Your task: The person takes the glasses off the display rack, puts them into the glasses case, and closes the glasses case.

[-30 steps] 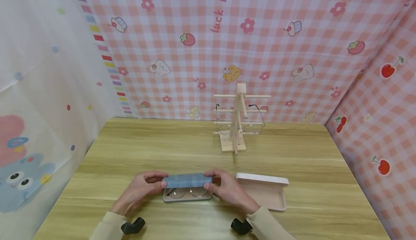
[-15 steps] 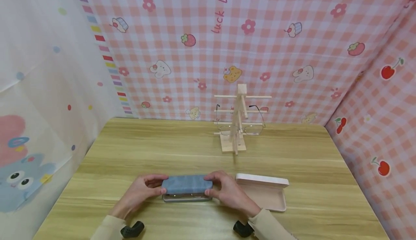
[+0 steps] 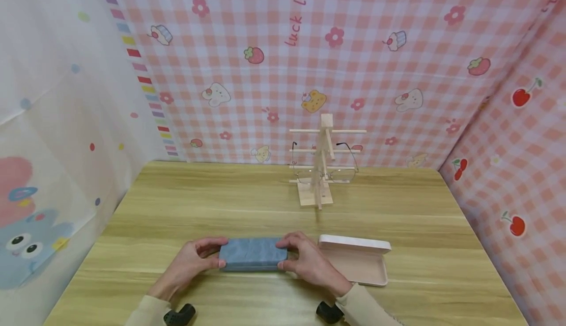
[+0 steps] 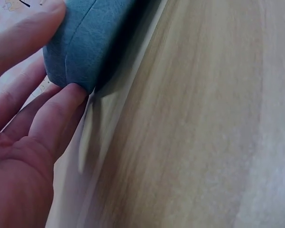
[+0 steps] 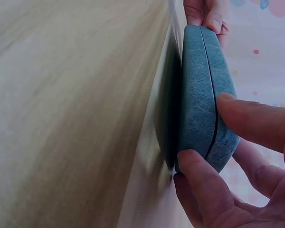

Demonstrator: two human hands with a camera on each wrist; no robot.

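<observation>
Blue specs case point(image 3: 253, 254) sits on the wood-look surface point(image 3: 190, 208), nr side, approx. centre, long axis L–R. Lid's down; R wrist view shows just a thin dark seam betw. lid & base.

L hand point(image 3: 187, 263) has its fingers & thumb gripping the case's L end; R hand point(image 3: 310, 262) does the same at the R end, thumb on nr edge, fingers at far edge. Both w/ pale sleeves, plus a black device by each wrist.

White case point(image 3: 355, 263) stands on the surface just R of the R hand, lid up, pale lining showing, nr L corner partly hidden by the R arm.

Farther back, R of ctr: wooden display stand point(image 3: 326, 121), upright, w/ crossbars. One pr of thin-framed glasses point(image 3: 342, 175) hangs on it, temples pointing up. Behind: pink/white checked cloth point(image 3: 265, 80) w/ cartoon prints, "luck life" lettering incl. White cloth w/ cartoons on L.
</observation>
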